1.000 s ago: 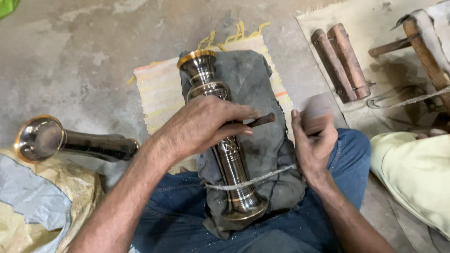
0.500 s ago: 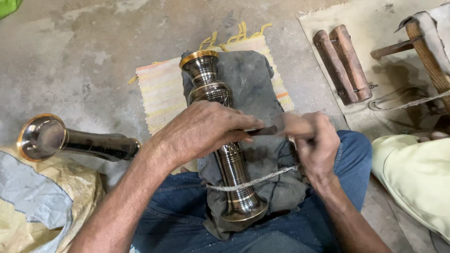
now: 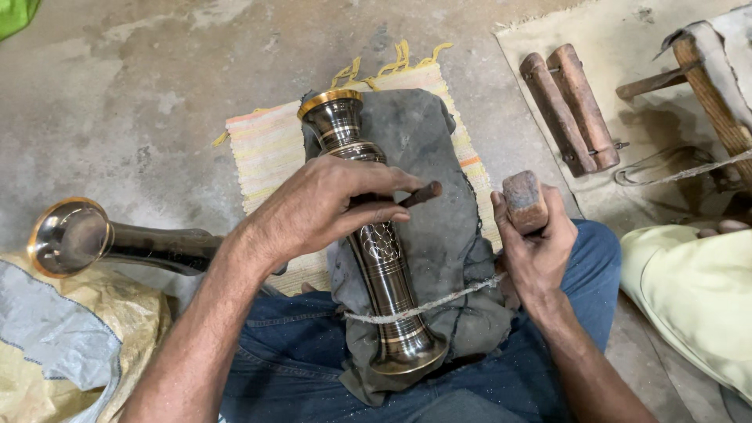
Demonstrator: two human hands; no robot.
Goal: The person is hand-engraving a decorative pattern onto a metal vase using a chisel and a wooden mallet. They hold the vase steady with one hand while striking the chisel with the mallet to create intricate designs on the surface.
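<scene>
A tall dark brass vase with gold bands lies on a grey cloth pad across my lap, tied down by a string. My left hand rests on the vase and grips a thin dark chisel, its tip against the engraved band. My right hand holds a small wooden mallet, raised to the right of the chisel's end and apart from it.
A second dark vase lies on the left beside a yellow sack. A striped mat sits under the pad. Two wooden blocks and wooden tools lie on a cloth at upper right. Another person's pale green clothing is at right.
My right hand swung the mallet in against the chisel's end half a second ago and has now drawn it back to the right. My left hand stayed on the vase.
</scene>
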